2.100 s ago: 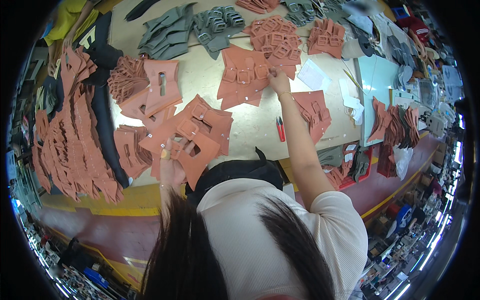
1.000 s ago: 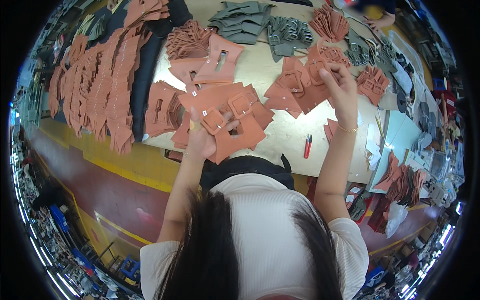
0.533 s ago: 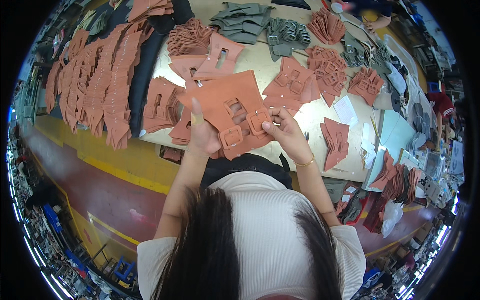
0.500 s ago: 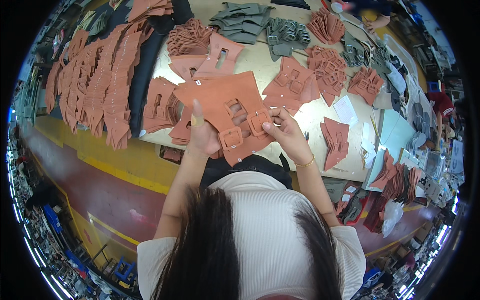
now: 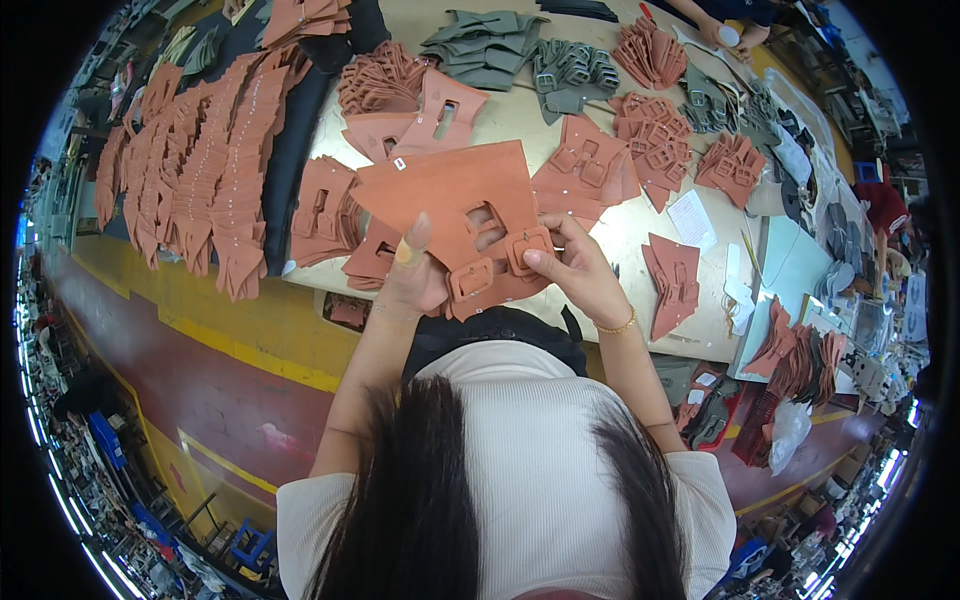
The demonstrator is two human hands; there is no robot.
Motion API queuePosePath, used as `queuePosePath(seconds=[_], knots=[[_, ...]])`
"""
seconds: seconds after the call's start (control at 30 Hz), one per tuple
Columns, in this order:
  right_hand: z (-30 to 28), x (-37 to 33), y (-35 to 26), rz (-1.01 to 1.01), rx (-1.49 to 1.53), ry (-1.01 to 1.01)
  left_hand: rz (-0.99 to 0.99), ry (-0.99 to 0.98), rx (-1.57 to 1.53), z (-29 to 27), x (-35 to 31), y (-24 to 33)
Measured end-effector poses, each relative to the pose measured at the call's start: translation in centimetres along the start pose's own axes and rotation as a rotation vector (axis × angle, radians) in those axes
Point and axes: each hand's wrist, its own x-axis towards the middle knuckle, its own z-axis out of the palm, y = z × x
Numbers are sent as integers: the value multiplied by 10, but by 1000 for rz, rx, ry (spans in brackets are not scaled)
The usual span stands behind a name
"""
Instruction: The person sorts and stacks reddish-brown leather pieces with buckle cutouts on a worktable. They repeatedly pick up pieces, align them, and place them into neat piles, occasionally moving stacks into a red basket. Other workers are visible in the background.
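Both hands hold up an orange-brown leather piece with two covered buckles and a cut-out slot, in front of my body. My left hand grips its left lower edge, thumb on top with a pale wrap round it and fingers hidden underneath. My right hand pinches the right buckle between thumb and fingers. Beside my left fingers hangs the other buckle. Behind the piece, a stack of like buckled pieces lies on the table.
Piles of orange-brown leather pieces hang at the left over a dark cover. Green leather pieces lie at the back of the table. A single orange piece and a white paper rest at right. Another person's hand shows far right.
The held piece has shifted slightly to the right and its lower end has tipped away from sight. Both hands moved with it. The other person's hands moved at the far right.
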Motion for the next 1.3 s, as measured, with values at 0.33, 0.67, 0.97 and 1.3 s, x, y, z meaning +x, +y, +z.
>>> queuePosePath(seconds=[0.33,0.67,0.97,1.3], knots=[[-13,-15,-15,-46,-2,94,112,164,-7,9,-6,4],[-43,-32,-39,-154,91,321,0,-57,-288,0,-5,6],[-63,-37,-55,-204,65,452,25,-63,-496,-1,-5,3],[-33,-20,-52,-321,366,140,107,193,-212,10,-3,4]])
